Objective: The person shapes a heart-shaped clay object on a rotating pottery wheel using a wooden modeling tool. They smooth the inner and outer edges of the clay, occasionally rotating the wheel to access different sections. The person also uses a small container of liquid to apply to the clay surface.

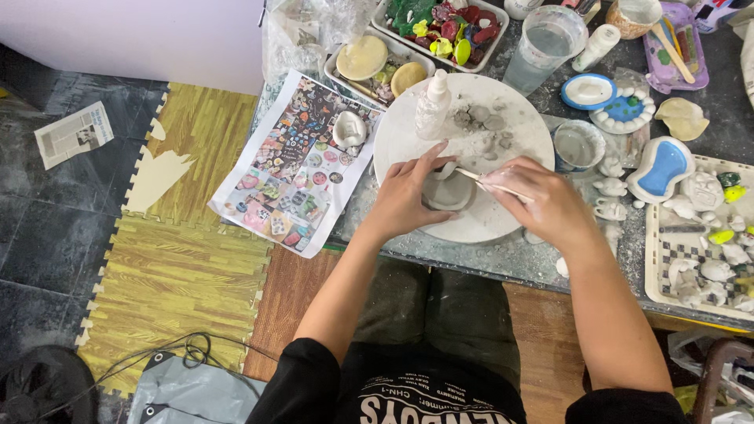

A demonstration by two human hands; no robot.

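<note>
Centrally, round white turntable (408, 133), flat, dusted with grey, on a speckled worktable (471, 259). Near its front edge, small grey clay dish (449, 192), shallow, matte, smooth-walled, rim slightly uneven. Left hand (402, 198) cupped against the dish's left side, fingers curled along the rim. Right hand (546, 206) pinched shut on a thin pale modelling stick (479, 179), tip touching the dish's rim. Behind, one white squeeze bottle (432, 104), upright; beside it about six grey clay lumps (483, 126), irregular. Left of the turntable, one printed colour sheet (290, 173); right, one small water cup (577, 145) and two blue-lined dishes (664, 166).
</note>
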